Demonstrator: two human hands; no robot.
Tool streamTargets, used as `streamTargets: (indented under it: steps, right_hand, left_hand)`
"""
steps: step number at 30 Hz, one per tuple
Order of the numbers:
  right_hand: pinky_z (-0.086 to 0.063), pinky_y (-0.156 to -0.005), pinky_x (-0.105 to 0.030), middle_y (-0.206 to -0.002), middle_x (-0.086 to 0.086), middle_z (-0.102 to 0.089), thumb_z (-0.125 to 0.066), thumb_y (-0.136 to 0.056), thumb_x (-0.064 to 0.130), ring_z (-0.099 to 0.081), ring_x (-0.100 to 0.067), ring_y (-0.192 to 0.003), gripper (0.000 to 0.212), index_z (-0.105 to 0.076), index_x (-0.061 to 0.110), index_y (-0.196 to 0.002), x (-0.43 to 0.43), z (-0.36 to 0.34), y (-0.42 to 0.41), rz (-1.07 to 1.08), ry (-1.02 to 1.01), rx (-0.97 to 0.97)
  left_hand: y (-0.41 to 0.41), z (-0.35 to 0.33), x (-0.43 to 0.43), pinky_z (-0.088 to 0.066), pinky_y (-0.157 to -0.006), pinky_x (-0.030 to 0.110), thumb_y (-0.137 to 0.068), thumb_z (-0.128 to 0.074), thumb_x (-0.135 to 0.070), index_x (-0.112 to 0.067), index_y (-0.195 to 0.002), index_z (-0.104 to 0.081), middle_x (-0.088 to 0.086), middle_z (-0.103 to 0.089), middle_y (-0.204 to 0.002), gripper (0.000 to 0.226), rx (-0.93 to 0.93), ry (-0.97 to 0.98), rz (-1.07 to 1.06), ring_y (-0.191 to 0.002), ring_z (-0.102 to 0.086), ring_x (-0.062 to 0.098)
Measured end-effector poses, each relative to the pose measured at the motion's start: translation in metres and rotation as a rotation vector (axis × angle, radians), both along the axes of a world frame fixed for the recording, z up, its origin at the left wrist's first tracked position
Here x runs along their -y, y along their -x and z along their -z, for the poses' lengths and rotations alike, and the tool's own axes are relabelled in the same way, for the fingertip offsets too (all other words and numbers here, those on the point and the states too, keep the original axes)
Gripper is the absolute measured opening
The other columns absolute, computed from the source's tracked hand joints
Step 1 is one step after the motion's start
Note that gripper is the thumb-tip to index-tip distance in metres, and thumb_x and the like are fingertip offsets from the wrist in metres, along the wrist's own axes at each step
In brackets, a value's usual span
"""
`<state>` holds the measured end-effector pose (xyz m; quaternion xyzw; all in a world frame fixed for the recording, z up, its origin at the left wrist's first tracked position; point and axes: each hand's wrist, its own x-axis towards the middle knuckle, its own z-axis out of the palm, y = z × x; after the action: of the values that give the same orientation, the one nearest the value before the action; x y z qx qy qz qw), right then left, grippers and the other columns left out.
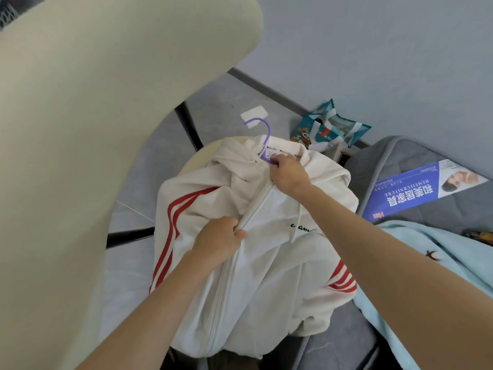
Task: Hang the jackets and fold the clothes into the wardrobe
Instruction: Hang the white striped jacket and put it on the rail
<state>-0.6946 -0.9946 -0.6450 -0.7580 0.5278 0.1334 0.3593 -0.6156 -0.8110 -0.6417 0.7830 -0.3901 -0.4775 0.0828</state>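
Observation:
A white zip jacket with red stripes on its sleeves lies spread in front of me, over a round stool. A purple hanger sits inside its collar, with only the hook showing beyond the neck. My right hand pinches the top of the zipper at the collar. My left hand grips the zipper seam at mid-chest. The zipper looks closed below my left hand.
A large cream chair back fills the left side. A grey mattress on the right carries a blue leaflet and a light blue garment. A teal bag stands against the wall.

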Motion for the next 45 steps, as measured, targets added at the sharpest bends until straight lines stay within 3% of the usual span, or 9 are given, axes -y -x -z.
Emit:
streamTargets:
  steps: [3, 7, 13, 16, 21, 26, 31, 37, 45]
  right_hand:
    - [-0.044, -0.096, -0.04, -0.124, -0.018, -0.054, -0.047, -0.097, 0.026, -0.052, -0.035, -0.112, 0.027, -0.057, 0.013, -0.119, -0.002, -0.006, 0.004, 0.003, 0.017, 0.001]
    - [-0.039, -0.073, -0.036, -0.089, -0.01, -0.052, -0.048, -0.097, 0.039, -0.052, -0.031, -0.088, 0.033, -0.044, 0.022, -0.07, -0.025, -0.042, 0.021, 0.004, 0.123, 0.08]
    - [-0.035, -0.054, -0.033, -0.051, 0.001, -0.046, -0.06, -0.088, 0.038, -0.044, -0.019, -0.054, 0.04, -0.046, 0.017, -0.056, -0.071, -0.125, 0.051, 0.18, 0.253, 0.313]
    - [-0.033, -0.049, -0.029, -0.046, 0.005, -0.047, -0.062, -0.083, 0.044, -0.046, -0.012, -0.051, 0.041, -0.049, 0.017, -0.056, -0.097, -0.164, 0.06, 0.266, 0.348, 0.294]
    - [-0.026, -0.046, -0.021, -0.044, 0.018, -0.051, -0.061, -0.077, 0.052, -0.05, 0.003, -0.058, 0.022, -0.056, 0.039, -0.06, -0.161, -0.222, 0.073, 0.269, 0.434, 0.233]
    - [-0.032, -0.047, -0.025, -0.051, -0.002, -0.052, -0.049, -0.057, 0.048, -0.043, -0.017, -0.05, 0.036, -0.057, 0.013, -0.06, -0.245, -0.273, 0.09, 0.357, 0.566, 0.195]
    - [-0.036, -0.051, -0.027, -0.049, 0.0, -0.049, -0.063, -0.07, 0.029, -0.048, -0.022, -0.055, 0.025, -0.053, 0.015, -0.052, -0.346, -0.32, 0.104, 0.411, 0.607, 0.169]
    - [-0.031, -0.048, -0.025, -0.046, 0.002, -0.04, -0.064, -0.073, 0.027, -0.043, -0.019, -0.053, 0.035, -0.044, 0.016, -0.046, -0.441, -0.356, 0.107, 0.393, 0.58, 0.181]
    - [-0.028, -0.049, -0.028, -0.048, 0.004, -0.039, -0.062, -0.083, 0.039, -0.037, -0.011, -0.049, 0.05, -0.035, 0.017, -0.048, -0.505, -0.384, 0.07, 0.035, 0.413, 0.209]
  left_hand:
    - [0.001, -0.004, -0.004, -0.026, -0.049, 0.024, -0.093, -0.053, -0.029, -0.019, -0.062, -0.036, -0.005, -0.042, -0.06, 0.037, -0.012, -0.032, 0.0, -0.054, -0.039, 0.01]
    - [0.005, -0.029, -0.007, -0.042, -0.065, 0.028, -0.096, -0.047, -0.038, -0.019, -0.089, -0.052, -0.006, -0.058, -0.085, 0.021, 0.003, -0.003, 0.015, -0.079, -0.056, 0.015]
    - [0.006, -0.111, -0.004, -0.036, -0.071, 0.024, -0.095, -0.054, -0.024, -0.011, -0.119, -0.045, 0.004, -0.051, -0.111, 0.029, 0.269, 0.567, -0.254, -0.095, -0.054, 0.02]
    - [0.0, -0.149, -0.018, -0.036, -0.074, 0.023, -0.091, -0.059, -0.032, -0.012, -0.128, -0.043, 0.007, -0.045, -0.121, 0.045, 0.295, 0.657, -0.243, -0.103, -0.049, 0.02]
    - [-0.006, -0.202, -0.074, -0.044, -0.071, 0.028, -0.092, -0.06, -0.029, -0.017, -0.113, -0.058, 0.0, -0.046, -0.109, 0.024, 0.259, 0.761, -0.025, -0.085, -0.051, 0.016]
    - [0.005, -0.248, -0.147, -0.035, -0.071, 0.013, -0.093, -0.059, -0.019, -0.013, -0.102, -0.058, -0.01, -0.049, -0.096, 0.011, 0.183, 0.923, 0.072, -0.077, -0.044, 0.004]
    - [0.007, -0.288, -0.237, -0.033, -0.066, 0.005, -0.089, -0.065, -0.013, -0.018, -0.088, -0.052, -0.021, -0.04, -0.078, 0.014, 0.141, 1.017, 0.109, -0.075, -0.047, -0.01]
    - [-0.005, -0.317, -0.338, -0.033, -0.065, 0.018, -0.087, -0.066, -0.012, -0.009, -0.092, -0.059, -0.012, -0.045, -0.08, 0.009, 0.145, 0.997, 0.127, -0.067, -0.046, -0.001]
    - [-0.033, -0.337, -0.449, -0.042, -0.067, 0.023, -0.086, -0.068, -0.005, -0.01, -0.092, -0.062, -0.004, -0.054, -0.084, 0.009, 0.247, 0.99, 0.071, -0.071, -0.048, 0.012]
